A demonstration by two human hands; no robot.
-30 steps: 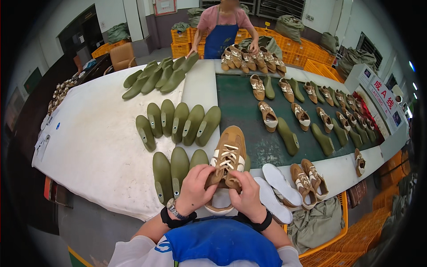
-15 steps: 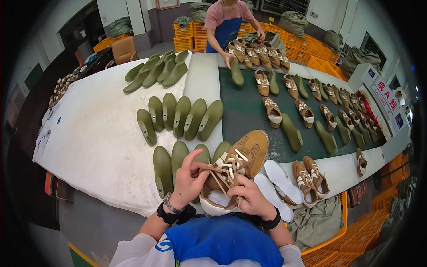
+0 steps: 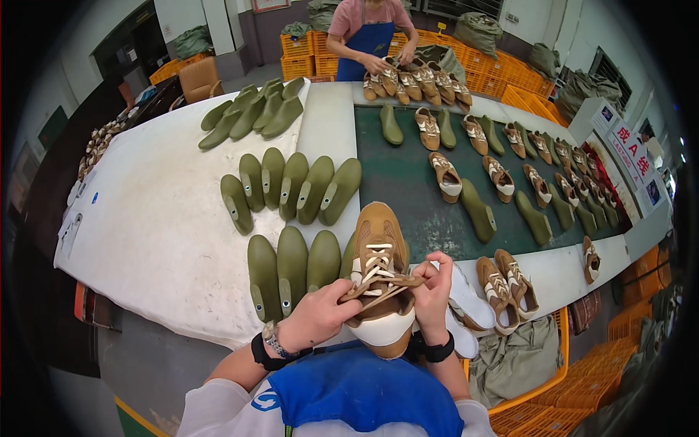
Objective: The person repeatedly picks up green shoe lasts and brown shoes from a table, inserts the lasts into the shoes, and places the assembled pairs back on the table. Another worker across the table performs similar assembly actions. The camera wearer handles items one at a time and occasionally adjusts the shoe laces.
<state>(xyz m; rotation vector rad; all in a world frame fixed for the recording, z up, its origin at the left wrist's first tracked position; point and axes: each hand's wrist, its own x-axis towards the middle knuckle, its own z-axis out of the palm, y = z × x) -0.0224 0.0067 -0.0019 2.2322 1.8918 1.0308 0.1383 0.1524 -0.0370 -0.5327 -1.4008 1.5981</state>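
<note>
I see my left hand (image 3: 318, 318) and right hand (image 3: 431, 293) each with a grip clenched on the laces (image 3: 382, 282) of the tan sneaker (image 3: 377, 251), which sits just right of the green shoe lasts (image 3: 291, 266) at the counter (image 3: 145, 233) edge.

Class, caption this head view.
Left hand and right hand pull laces on a tan shoe beside green lasts.

Long white worktable (image 3: 145, 240) – green mat (image 3: 408, 182); orange crates (image 3: 306, 47) behind.
</note>
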